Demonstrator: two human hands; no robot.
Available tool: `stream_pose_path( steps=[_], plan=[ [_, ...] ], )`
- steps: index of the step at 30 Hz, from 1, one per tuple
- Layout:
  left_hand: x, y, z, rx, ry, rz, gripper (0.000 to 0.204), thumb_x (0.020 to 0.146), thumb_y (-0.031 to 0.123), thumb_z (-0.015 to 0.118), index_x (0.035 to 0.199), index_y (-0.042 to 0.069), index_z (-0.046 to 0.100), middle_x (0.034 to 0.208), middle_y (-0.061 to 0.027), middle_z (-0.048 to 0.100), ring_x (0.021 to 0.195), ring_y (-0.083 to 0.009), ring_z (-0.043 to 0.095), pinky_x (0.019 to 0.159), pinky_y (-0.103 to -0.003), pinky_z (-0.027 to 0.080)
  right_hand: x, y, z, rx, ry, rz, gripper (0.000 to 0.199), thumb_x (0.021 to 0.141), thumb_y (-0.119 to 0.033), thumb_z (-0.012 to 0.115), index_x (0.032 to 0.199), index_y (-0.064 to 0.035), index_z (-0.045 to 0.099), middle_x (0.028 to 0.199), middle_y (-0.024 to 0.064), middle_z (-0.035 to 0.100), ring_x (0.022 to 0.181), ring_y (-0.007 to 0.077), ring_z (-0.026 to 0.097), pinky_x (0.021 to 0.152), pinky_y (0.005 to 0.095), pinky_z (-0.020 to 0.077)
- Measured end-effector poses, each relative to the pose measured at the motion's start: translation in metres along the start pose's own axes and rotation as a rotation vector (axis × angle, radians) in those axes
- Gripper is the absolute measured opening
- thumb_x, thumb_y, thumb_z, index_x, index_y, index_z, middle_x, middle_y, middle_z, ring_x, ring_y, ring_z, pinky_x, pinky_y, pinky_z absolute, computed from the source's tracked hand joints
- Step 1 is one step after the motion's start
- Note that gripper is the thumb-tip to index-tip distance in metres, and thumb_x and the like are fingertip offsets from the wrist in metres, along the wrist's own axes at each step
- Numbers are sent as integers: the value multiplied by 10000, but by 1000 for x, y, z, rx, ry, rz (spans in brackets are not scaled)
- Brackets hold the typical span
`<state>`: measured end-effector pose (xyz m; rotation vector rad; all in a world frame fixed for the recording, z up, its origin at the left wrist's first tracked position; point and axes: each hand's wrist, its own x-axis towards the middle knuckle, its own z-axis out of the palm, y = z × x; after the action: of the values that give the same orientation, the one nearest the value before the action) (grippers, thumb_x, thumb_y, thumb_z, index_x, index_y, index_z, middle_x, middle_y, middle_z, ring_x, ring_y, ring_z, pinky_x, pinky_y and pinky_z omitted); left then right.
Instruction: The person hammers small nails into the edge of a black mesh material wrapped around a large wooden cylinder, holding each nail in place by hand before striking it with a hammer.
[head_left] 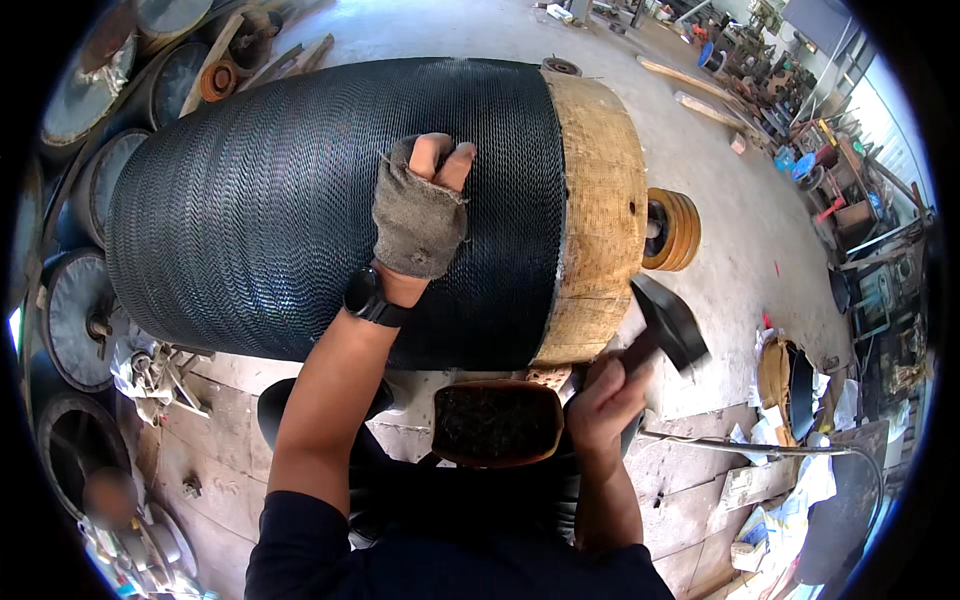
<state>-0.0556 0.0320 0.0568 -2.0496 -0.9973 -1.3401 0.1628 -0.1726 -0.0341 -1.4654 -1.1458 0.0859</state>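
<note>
A large wooden drum (pixel 600 210) lies sideways in front of me. Most of it is wrapped in a black, ridged covering (pixel 270 220); bare wood shows at its right end. My left hand (pixel 422 205), in a grey fingerless glove, rests on the black surface with its fingers curled in. What they hold, if anything, is hidden. Off the drum's lower right, my right hand (pixel 605 405) grips the handle of a hammer (pixel 668 322), its dark head raised and slightly blurred. Between my legs sits an open container (pixel 557 430) with small dark pieces in it.
A grooved yellow pulley (pixel 678 230) sticks out past the drum's right end. Round discs (pixel 78 320) line the left side. On the right are a cable (pixel 740 446), a torn brown roll (pixel 773 385) and clutter. Wooden planks (pixel 690 78) lie farther back.
</note>
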Motion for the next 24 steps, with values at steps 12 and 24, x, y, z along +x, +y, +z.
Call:
stream_pose_path(
  steps=[12, 24],
  plan=[
    [0, 4, 0, 78, -8, -35, 404, 802, 0, 649, 1195, 89, 644, 1095, -95, 569, 932, -281, 600, 784, -418, 529, 19, -3, 5, -308, -321, 94, 207, 1023, -175, 558, 1034, 29, 526, 709, 240, 612, 647, 418, 635, 537, 420, 487],
    [10, 0, 6, 56, -26, -37, 465, 842, -34, 629, 1287, 103, 608, 1091, -93, 577, 824, -240, 611, 713, -365, 538, 4, 14, -6, -203, -288, 119, 160, 1008, -143, 587, 1015, 4, 523, 726, 263, 627, 649, 480, 630, 520, 495, 482]
  ],
)
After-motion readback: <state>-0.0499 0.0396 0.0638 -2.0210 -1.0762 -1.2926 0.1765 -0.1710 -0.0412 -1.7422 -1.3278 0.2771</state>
